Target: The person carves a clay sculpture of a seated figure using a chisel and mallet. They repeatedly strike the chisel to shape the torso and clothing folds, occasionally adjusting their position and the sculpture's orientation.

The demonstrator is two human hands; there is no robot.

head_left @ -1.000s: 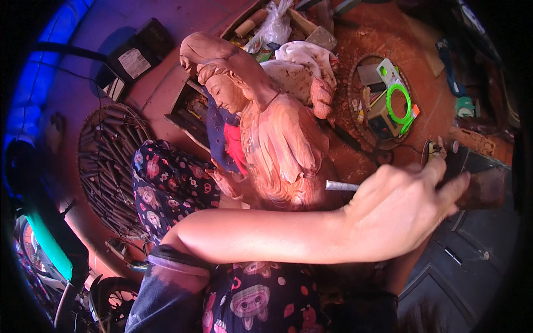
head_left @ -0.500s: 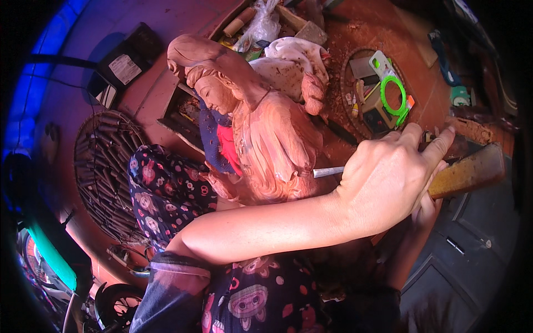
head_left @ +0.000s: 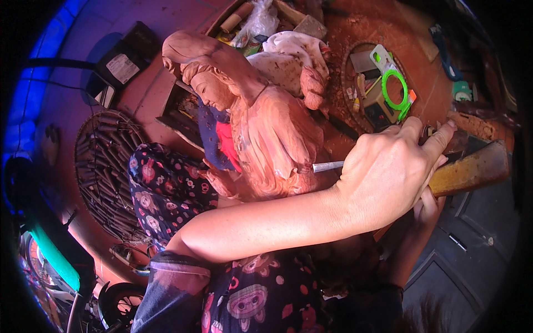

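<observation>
A carved reddish wooden statue (head_left: 269,130) of a hooded, robed figure leans across my lap. My left hand (head_left: 386,175) reaches over from the left, its fingers closed round a chisel (head_left: 328,166). The chisel's metal blade points left, its tip at the lower folds of the robe; its handle is hidden in the hand. Below and behind, my right hand (head_left: 426,206) is mostly covered by the left one. Its visible fingers close at the near end of a yellow-brown wooden mallet (head_left: 472,169), which juts out to the right.
A round rack of dark chisels (head_left: 108,172) lies on the floor at left. Behind the statue are a stained white cloth (head_left: 291,53) and a cluttered wooden box (head_left: 308,28). A bright green ring-shaped tool (head_left: 394,91) sits beyond my hands, and a grey panel (head_left: 461,250) lies at right.
The mallet has shifted slightly to the right. The statue appears a little farther left and up in the picture. Both hands keep their grips, and the chisel tip stays against the robe.
</observation>
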